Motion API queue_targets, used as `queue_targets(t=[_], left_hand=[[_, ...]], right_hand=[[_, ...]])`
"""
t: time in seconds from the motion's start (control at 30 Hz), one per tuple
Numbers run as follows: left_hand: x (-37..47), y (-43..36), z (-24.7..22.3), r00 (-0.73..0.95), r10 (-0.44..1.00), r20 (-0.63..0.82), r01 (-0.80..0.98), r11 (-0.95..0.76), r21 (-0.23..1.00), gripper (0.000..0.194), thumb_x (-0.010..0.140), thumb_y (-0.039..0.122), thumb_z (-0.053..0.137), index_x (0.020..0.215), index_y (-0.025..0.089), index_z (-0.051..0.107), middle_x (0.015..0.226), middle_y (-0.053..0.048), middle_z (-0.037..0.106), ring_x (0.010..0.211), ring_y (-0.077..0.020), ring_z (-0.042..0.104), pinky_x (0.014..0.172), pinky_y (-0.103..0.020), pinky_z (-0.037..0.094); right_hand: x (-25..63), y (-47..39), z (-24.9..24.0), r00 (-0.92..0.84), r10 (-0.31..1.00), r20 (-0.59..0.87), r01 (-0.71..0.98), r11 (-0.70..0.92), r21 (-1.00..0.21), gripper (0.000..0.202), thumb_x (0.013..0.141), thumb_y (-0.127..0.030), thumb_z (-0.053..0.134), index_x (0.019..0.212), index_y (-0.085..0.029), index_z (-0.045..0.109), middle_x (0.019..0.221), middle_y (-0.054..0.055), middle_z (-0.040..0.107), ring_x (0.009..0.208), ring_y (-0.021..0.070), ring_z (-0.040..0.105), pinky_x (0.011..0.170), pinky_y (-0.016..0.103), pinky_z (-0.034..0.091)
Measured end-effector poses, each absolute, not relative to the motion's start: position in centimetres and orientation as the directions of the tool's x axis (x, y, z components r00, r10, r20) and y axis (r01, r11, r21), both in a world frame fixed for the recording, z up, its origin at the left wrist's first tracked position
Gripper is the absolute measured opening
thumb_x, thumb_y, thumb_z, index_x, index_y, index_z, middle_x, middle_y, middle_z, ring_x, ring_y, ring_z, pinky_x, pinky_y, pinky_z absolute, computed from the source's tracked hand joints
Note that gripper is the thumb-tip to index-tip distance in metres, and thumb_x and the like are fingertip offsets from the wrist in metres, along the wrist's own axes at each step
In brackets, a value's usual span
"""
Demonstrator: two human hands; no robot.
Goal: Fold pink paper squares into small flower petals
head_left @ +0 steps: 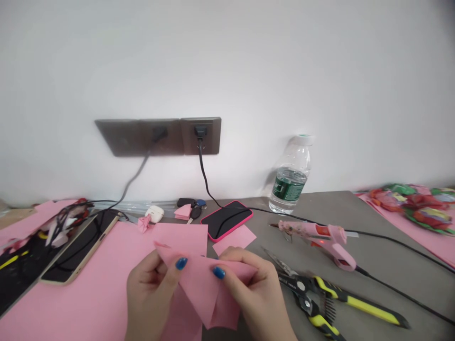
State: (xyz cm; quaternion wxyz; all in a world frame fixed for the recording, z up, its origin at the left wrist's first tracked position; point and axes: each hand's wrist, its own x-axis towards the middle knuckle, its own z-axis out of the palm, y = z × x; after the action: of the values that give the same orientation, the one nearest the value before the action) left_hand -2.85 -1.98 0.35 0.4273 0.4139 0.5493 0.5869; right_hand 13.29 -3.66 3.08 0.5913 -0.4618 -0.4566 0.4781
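A folded piece of pink paper [204, 289] is held up between both hands over the table. My left hand [152, 289] pinches its left side, the blue-nailed thumb lying on the front face. On the right side my right hand [254, 284] grips the paper with the thumb in front and the fingers behind. The paper's lower end splits into pointed flaps. Beneath and behind it lie large pink sheets [99, 274] and a small pink square [236, 239]. A folded pink paper piece [143, 223] rests at the sheets' far edge.
At right are a pink glue gun [320, 234] with a cord and yellow-black pliers [313, 296]. A water bottle [289, 177] stands by the wall. A pink-edged phone [227, 220] and another phone [81, 248] lie behind and left. Paper flowers [419, 206] sit far right.
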Motion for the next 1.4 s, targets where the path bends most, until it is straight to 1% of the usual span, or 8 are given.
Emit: queue_targets(t=[0.17, 0.53, 0.77, 0.87, 0.93, 1.03, 1.23, 1.4], left_hand=[[-2.6, -2.0, 0.6, -0.296, 0.954, 0.044, -0.047, -0.060, 0.997, 0.033, 0.059, 0.043, 0.083, 0.054, 0.014, 0.067, 0.047, -0.001, 0.059, 0.044, -0.0117, 0.050, 0.038, -0.018, 0.044], [-2.8, -1.9, 0.5, -0.288, 0.952, 0.103, 0.049, -0.092, 0.994, 0.034, 0.063, 0.043, 0.080, 0.055, 0.014, 0.066, 0.046, 0.000, 0.052, 0.045, -0.0111, 0.045, 0.039, -0.018, 0.040], [-2.7, -2.0, 0.4, -0.250, 0.965, 0.081, 0.032, -0.075, 0.997, 0.038, 0.065, 0.046, 0.079, 0.055, 0.014, 0.063, 0.047, 0.001, 0.052, 0.046, -0.0101, 0.043, 0.040, -0.018, 0.039], [-2.7, -1.9, 0.6, -0.256, 0.963, 0.084, 0.035, -0.078, 0.996, 0.040, 0.070, 0.050, 0.075, 0.059, 0.014, 0.064, 0.052, -0.001, 0.056, 0.050, -0.0124, 0.048, 0.043, -0.019, 0.042], [-2.7, -1.9, 1.0, -0.278, 0.952, 0.124, 0.053, -0.114, 0.992, 0.041, 0.077, 0.053, 0.068, 0.063, 0.014, 0.066, 0.058, -0.003, 0.060, 0.055, -0.0147, 0.052, 0.048, -0.021, 0.045], [-2.7, -1.8, 1.7, -0.271, 0.943, 0.194, 0.072, -0.181, 0.981, 0.040, 0.083, 0.052, 0.061, 0.070, 0.015, 0.068, 0.065, -0.005, 0.063, 0.061, -0.0169, 0.057, 0.052, -0.022, 0.048], [-2.3, -2.2, 2.7, -0.217, 0.941, 0.259, 0.069, -0.250, 0.966, 0.036, 0.088, 0.046, 0.056, 0.076, 0.015, 0.072, 0.072, -0.008, 0.069, 0.068, -0.0210, 0.063, 0.060, -0.026, 0.051], [-2.4, -2.4, 2.9, -0.225, 0.935, 0.273, 0.102, -0.256, 0.961, 0.037, 0.086, 0.046, 0.056, 0.075, 0.016, 0.074, 0.072, -0.010, 0.072, 0.067, -0.0237, 0.067, 0.061, -0.029, 0.053]], right_hand=[[13.2, -3.7, 3.0, 0.132, 0.987, 0.091, -0.127, 0.108, -0.986, 0.020, 0.072, -0.031, 0.071, 0.059, -0.017, 0.070, 0.058, 0.004, 0.069, 0.053, 0.0146, 0.059, 0.051, 0.021, 0.048], [13.5, -3.6, 2.5, 0.139, 0.981, 0.134, -0.077, 0.146, -0.986, 0.027, 0.078, -0.038, 0.067, 0.061, -0.017, 0.068, 0.061, 0.005, 0.067, 0.056, 0.0159, 0.058, 0.054, 0.023, 0.047], [13.5, -3.6, 2.2, 0.129, 0.984, 0.123, -0.068, 0.133, -0.989, 0.031, 0.079, -0.041, 0.067, 0.061, -0.016, 0.067, 0.060, 0.004, 0.065, 0.055, 0.0146, 0.055, 0.053, 0.022, 0.045], [13.7, -3.5, 2.2, 0.128, 0.983, 0.132, -0.048, 0.139, -0.989, 0.031, 0.079, -0.042, 0.067, 0.061, -0.016, 0.067, 0.059, 0.004, 0.064, 0.055, 0.0148, 0.055, 0.052, 0.023, 0.044], [13.9, -3.3, 2.2, 0.131, 0.981, 0.141, -0.031, 0.146, -0.989, 0.032, 0.078, -0.042, 0.067, 0.060, -0.016, 0.066, 0.058, 0.004, 0.064, 0.054, 0.0151, 0.055, 0.052, 0.023, 0.044], [14.2, -3.0, 2.1, 0.138, 0.978, 0.157, -0.010, 0.160, -0.987, 0.033, 0.078, -0.043, 0.067, 0.058, -0.016, 0.065, 0.058, 0.004, 0.064, 0.054, 0.0154, 0.055, 0.051, 0.023, 0.044], [14.3, -3.0, 2.0, 0.171, 0.962, 0.215, 0.040, 0.212, -0.977, 0.030, 0.079, -0.041, 0.067, 0.060, -0.018, 0.067, 0.059, 0.004, 0.066, 0.054, 0.0168, 0.058, 0.051, 0.024, 0.046], [14.4, -3.0, 1.8, 0.199, 0.931, 0.307, 0.077, 0.298, -0.952, 0.022, 0.079, -0.032, 0.068, 0.062, -0.019, 0.069, 0.060, 0.004, 0.068, 0.055, 0.0170, 0.061, 0.051, 0.023, 0.048]])
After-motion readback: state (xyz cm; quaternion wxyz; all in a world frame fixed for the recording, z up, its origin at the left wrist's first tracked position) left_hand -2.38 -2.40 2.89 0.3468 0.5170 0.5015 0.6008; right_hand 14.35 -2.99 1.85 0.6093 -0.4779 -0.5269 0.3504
